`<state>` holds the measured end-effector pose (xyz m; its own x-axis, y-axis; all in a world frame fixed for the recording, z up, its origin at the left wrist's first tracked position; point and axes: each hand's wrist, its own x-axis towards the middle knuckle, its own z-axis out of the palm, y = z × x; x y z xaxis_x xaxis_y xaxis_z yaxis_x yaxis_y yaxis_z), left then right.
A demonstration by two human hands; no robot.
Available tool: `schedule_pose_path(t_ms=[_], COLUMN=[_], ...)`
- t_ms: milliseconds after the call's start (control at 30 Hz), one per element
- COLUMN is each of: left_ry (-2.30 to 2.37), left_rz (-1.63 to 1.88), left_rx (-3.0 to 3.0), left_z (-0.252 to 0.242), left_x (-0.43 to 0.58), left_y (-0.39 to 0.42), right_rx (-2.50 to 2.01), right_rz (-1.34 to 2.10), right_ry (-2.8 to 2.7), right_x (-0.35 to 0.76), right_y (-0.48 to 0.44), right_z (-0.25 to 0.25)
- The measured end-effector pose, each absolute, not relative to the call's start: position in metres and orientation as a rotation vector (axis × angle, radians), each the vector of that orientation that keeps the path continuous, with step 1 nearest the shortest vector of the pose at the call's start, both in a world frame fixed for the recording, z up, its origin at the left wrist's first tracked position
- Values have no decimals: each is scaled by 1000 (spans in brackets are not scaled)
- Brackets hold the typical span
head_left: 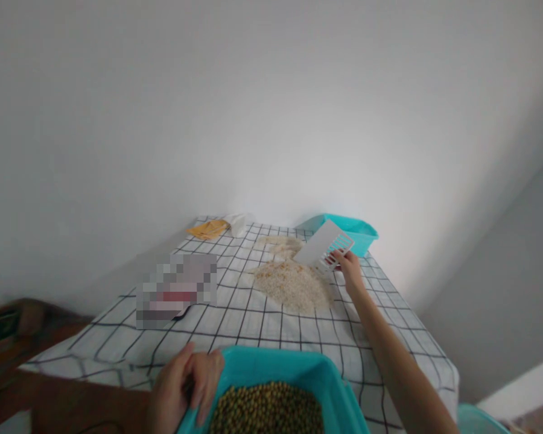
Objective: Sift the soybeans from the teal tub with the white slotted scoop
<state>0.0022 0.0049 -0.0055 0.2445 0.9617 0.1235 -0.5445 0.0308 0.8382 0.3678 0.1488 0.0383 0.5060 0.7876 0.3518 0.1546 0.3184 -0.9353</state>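
Observation:
My right hand (349,267) reaches across the table and grips a white slotted plastic scoop (323,245) at the far edge of a pile of white rice (294,287) lying on the checked tablecloth (253,325). My left hand (187,383) is closed on the near-left rim of a turquoise tub (276,364) filled with yellow-green beans (266,410) at the bottom of the view.
A second turquoise tub (357,232) stands at the table's far right corner by the white wall. An orange cloth (208,229) and a small white object (238,223) lie at the far left. A blurred patch (175,289) sits mid-left. Another turquoise rim (479,419) shows bottom right.

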Motion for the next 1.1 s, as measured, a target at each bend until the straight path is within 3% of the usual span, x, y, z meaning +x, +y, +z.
schedule_pose_path(t_ms=[633, 1100], left_ry=[541, 318], left_rz=[1394, 1303], left_rx=[609, 883], left_z=[10, -34], left_x=[22, 2], left_y=[-12, 12], right_rx=[-1063, -1037], right_rz=[652, 481], right_ry=[-1090, -947], right_x=[351, 369], right_y=[141, 148], right_z=[44, 44])
